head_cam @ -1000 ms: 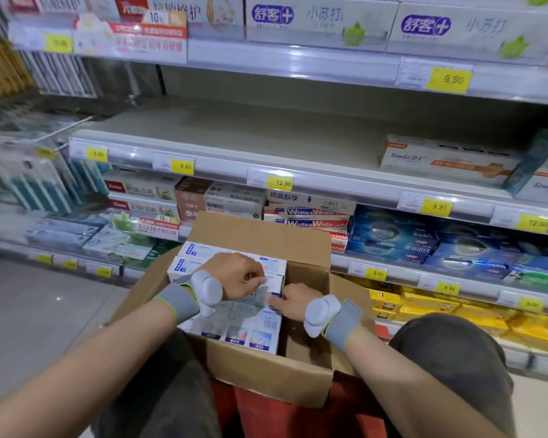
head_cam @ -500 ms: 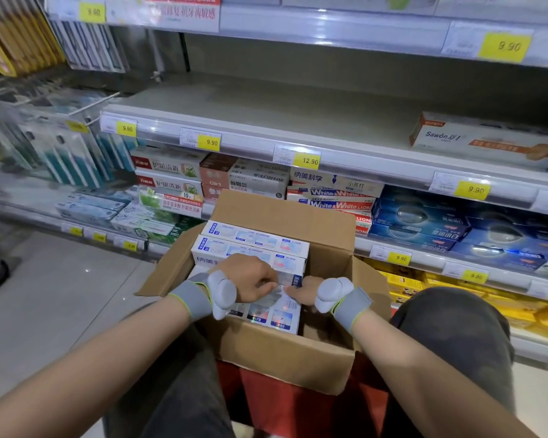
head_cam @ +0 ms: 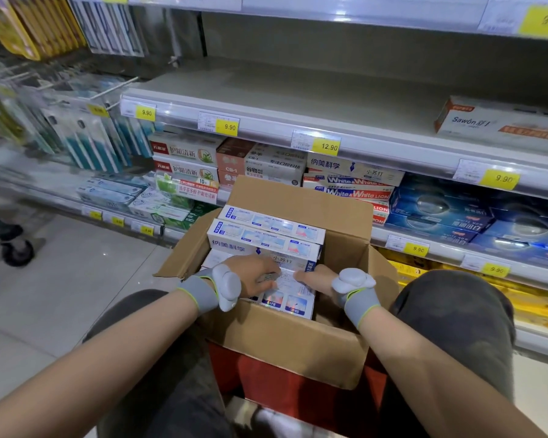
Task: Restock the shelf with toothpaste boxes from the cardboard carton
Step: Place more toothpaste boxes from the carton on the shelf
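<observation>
An open cardboard carton (head_cam: 285, 346) sits between my knees, holding several white-and-blue toothpaste boxes (head_cam: 266, 237) in stacked rows. My left hand (head_cam: 253, 278) and my right hand (head_cam: 315, 278) are both inside the carton, fingers curled on the nearest toothpaste box (head_cam: 287, 295), left hand on its left part, right hand on its right end. The shelf (head_cam: 298, 99) straight ahead is mostly bare, with one Sawon box (head_cam: 487, 121) at its right.
The shelf below carries several toothpaste brands (head_cam: 355, 181) and blue boxes (head_cam: 456, 213). Toothbrush packs (head_cam: 86, 134) hang at the left. A cart wheel (head_cam: 16, 251) stands on the tiled floor at the left. A red stool (head_cam: 298, 390) supports the carton.
The view has tilted down and moved closer to the carton. Both hands stay on the nearest box, which looks slightly raised at its near end.
</observation>
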Demonstrator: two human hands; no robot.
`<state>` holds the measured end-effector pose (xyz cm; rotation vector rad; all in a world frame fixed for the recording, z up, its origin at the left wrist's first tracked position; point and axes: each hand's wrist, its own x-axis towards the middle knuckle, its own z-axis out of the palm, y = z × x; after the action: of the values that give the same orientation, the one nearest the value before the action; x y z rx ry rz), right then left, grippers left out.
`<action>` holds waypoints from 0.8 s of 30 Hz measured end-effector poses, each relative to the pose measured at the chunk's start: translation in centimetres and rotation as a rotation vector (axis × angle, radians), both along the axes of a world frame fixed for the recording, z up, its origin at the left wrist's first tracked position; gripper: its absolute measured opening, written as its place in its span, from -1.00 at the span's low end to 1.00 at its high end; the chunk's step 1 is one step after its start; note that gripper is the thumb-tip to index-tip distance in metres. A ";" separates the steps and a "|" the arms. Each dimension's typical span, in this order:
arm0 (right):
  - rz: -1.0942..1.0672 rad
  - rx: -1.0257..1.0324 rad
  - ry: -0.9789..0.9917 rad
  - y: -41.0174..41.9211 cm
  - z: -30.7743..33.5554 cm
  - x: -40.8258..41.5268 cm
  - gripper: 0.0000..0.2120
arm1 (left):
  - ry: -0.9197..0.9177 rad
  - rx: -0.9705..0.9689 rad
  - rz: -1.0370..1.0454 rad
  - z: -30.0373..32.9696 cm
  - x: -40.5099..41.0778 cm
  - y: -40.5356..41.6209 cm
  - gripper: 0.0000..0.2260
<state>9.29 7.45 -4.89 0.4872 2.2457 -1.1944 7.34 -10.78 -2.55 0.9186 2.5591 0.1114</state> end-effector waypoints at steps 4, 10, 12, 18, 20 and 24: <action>-0.045 0.017 -0.007 -0.7 0.4 0.3 -0.63 | 0.031 -0.012 0.002 -0.3 0.2 -0.1 -0.67; -0.088 0.014 -0.073 -1.2 0.9 0.7 -0.65 | 0.041 -0.032 0.011 -0.2 0.6 0.1 -0.66; -0.118 -0.007 -0.070 -1.4 1.3 0.8 -0.67 | 0.048 -0.042 0.021 -0.1 0.8 0.2 -0.65; -0.176 -0.028 -0.067 -1.3 2.1 1.2 -0.69 | 0.063 -0.064 0.026 0.5 1.2 0.3 -0.64; -0.207 -0.042 -0.061 -1.3 2.2 1.3 -0.69 | 0.075 -0.067 0.026 0.7 1.3 0.4 -0.62; -0.190 -0.009 -0.052 -1.5 2.7 1.5 -0.68 | 0.101 -0.066 0.040 0.8 1.4 0.4 -0.60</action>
<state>10.77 5.96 -2.22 0.7332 2.1876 -1.2696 8.71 -10.36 -1.77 0.8695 2.6579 -0.0079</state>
